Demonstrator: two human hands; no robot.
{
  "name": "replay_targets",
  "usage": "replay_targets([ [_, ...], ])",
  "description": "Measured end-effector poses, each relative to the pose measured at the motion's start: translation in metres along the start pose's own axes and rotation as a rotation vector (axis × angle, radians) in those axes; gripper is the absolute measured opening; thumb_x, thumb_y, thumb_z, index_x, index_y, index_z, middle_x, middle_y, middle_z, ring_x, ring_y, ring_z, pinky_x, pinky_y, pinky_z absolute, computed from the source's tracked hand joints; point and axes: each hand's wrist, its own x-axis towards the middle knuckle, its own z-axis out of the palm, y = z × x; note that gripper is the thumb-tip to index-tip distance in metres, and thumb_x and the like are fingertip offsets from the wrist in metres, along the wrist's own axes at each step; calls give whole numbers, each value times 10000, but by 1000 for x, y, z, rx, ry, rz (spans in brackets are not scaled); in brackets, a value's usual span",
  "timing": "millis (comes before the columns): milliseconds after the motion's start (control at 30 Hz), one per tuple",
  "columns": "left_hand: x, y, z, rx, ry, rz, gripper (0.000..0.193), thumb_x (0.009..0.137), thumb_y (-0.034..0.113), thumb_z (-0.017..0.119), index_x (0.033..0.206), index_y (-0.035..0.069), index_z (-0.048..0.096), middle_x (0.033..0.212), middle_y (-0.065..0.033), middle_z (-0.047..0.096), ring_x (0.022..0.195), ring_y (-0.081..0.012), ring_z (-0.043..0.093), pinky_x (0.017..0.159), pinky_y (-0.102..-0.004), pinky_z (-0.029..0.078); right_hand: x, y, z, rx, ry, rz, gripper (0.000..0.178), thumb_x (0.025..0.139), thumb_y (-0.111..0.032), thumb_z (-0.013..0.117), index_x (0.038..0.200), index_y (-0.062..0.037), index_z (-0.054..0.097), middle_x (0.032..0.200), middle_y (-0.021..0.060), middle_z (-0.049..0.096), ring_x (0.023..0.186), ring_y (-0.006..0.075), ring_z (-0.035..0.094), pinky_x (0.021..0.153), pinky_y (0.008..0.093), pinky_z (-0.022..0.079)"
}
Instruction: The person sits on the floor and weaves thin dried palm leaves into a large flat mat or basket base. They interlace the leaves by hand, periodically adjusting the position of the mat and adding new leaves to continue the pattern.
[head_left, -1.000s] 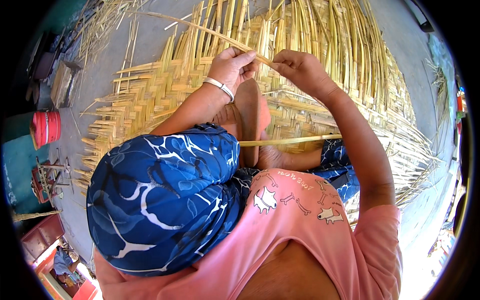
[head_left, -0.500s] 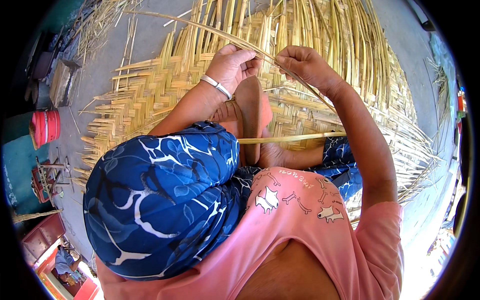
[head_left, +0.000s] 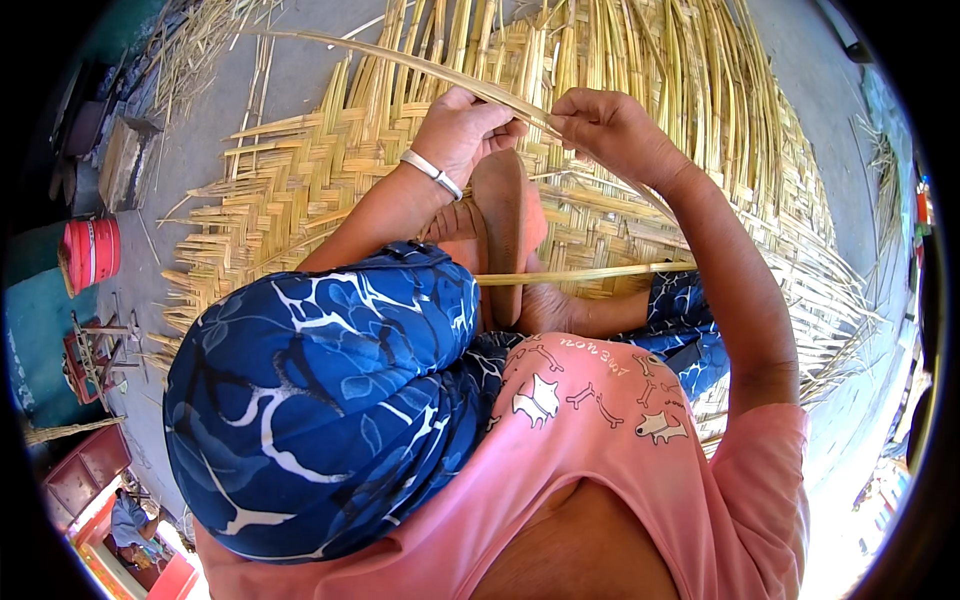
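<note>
A long pale reed strip slants from the far left down toward my right forearm. My left hand is closed on it from below, thumb along its near edge. With thumb and fingertips, my right hand pinches the same strip a little farther along. Below both hands spreads a partly woven reed mat, its long loose reeds fanning out at the far side. A single split reed lies across my sandalled foot, apart from both hands.
On the grey floor at the left stand a red bucket and a wooden block. Loose reed scraps lie at the far left. My bent knee in blue patterned cloth fills the near left.
The strip has turned slightly, so more of its flat face shows between my hands. My hands have barely shifted and still grip it.
</note>
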Motion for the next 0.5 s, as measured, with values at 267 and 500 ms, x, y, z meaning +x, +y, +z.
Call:
replay_targets([
  [267,-15,11,15,176,-342,70,195,900,125,597,1070,31,590,966,-51,642,867,-122,610,776,-236,486,-5,11,-16,874,-481,236,192,891,-206,623,950,-23,626,691,45,645,582,102,611,543,190,490],
  [500,-8,2,15,262,-69,136,239,805,228,739,850,2,676,749,-43,665,629,-92,602,594,-228,499,-12,-12,-19,487,-211,197,224,896,-260,622,933,-40,628,786,36,651,703,113,610,689,230,494],
])
